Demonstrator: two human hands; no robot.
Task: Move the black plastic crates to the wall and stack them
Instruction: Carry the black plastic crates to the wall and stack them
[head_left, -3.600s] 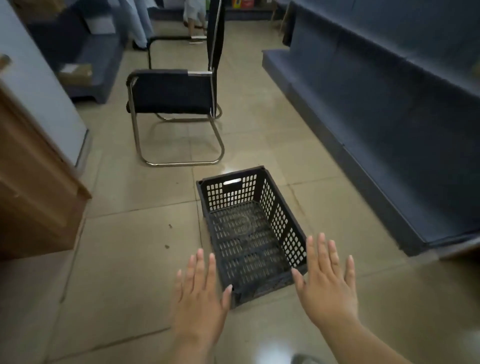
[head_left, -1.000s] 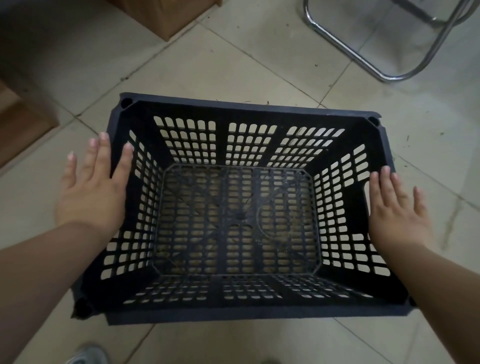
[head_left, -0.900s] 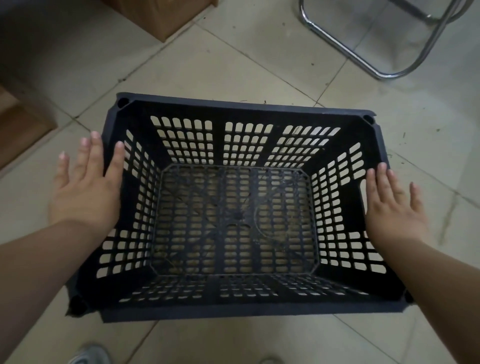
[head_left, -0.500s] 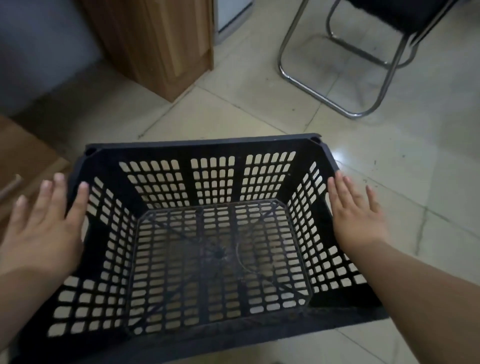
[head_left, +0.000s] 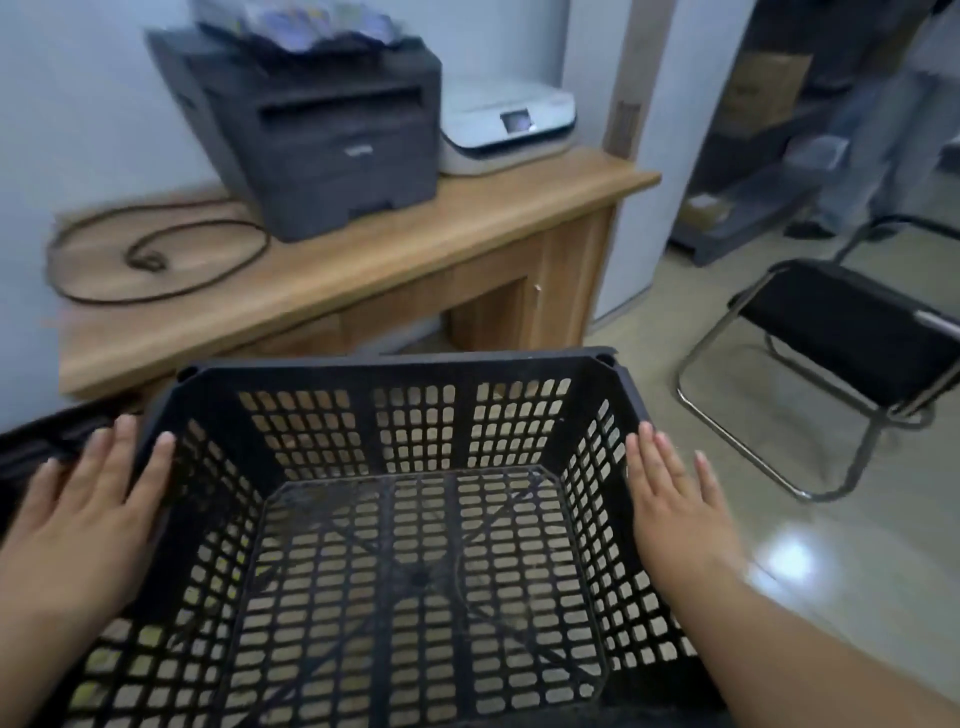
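Observation:
An empty black plastic crate (head_left: 405, 374) with perforated walls fills the lower middle of the head view, raised off the floor in front of me. My left hand (head_left: 83, 525) presses flat against the crate's left side, fingers straight. My right hand (head_left: 675, 509) presses flat against its right side in the same way. The crate is squeezed between both palms. The rim of another black crate (head_left: 47, 441) shows at the far left, behind my left hand; most of it is hidden.
A wooden desk (head_left: 467, 228) stands just beyond the crate against the pale wall, carrying a dark printer (head_left: 322, 130), a white printer (head_left: 504, 119) and a coiled cable (head_left: 150, 254). A black chair with a chrome frame (head_left: 841, 364) stands on the tiled floor at right. A person's legs (head_left: 872, 156) are at the far right.
The crate has come up from the floor between my palms and turned toward the desk and wall. The view has lifted from the tiles to the desk top; a second crate's rim has appeared at left.

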